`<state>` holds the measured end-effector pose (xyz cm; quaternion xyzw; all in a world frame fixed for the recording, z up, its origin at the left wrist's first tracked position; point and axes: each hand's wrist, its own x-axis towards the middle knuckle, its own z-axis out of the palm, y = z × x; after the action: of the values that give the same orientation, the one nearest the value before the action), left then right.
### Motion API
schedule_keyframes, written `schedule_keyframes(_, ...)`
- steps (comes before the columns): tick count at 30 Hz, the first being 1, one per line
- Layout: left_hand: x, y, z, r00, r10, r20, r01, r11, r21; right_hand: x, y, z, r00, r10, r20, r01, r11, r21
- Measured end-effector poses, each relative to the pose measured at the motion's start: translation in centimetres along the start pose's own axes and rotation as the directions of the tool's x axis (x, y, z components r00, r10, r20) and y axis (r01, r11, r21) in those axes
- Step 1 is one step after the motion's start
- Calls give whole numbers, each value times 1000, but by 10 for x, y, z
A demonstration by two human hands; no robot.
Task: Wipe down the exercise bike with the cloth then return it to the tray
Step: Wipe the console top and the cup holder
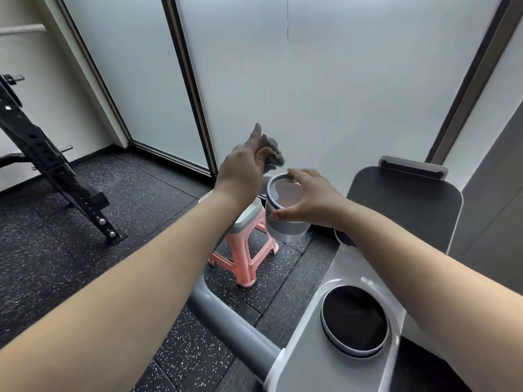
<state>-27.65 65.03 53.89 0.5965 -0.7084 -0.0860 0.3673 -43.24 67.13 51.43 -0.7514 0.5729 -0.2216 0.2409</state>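
Observation:
A crumpled grey cloth [272, 150] is pinched in my left hand [244, 168], raised above the floor in front of the frosted glass. My right hand [310, 198] grips the rim of a round grey-and-white cylindrical part [285, 224] of the exercise bike, thumb on its near side and fingers over the far rim. The bike's white and grey body [317, 335] with a black round cap [353, 321] lies below my right arm, and its dark mesh seat back [404, 205] stands to the right. A white tray edge [249, 213] shows on the pink stool, mostly hidden by my left arm.
A pink plastic stool [244, 258] stands on the speckled black rubber floor [85, 236] just left of the bike. A black perforated rack frame [51, 171] stands at the left. Frosted glass panels [311, 80] close off the far side. A grey tube [226, 326] runs from the bike's base.

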Motion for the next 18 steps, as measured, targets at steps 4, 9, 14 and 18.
schedule_keyframes(4,-35,-19,-4,1000,19,20,-22,980,199,0,-1,1,1000,-8,-5,8,1000,5)
schedule_keyframes(9,-75,-35,-32,960,-40,275,-62,933,355,-2,0,0,1000,-14,-8,14,1000,9)
schedule_keyframes(14,-71,-36,-39,969,-64,240,17,981,195,-3,-2,0,1000,-23,-7,23,1000,-4)
schedule_keyframes(18,-77,-41,-16,958,-155,240,74,946,315,-4,-3,-2,1000,-21,-7,21,1000,-11)
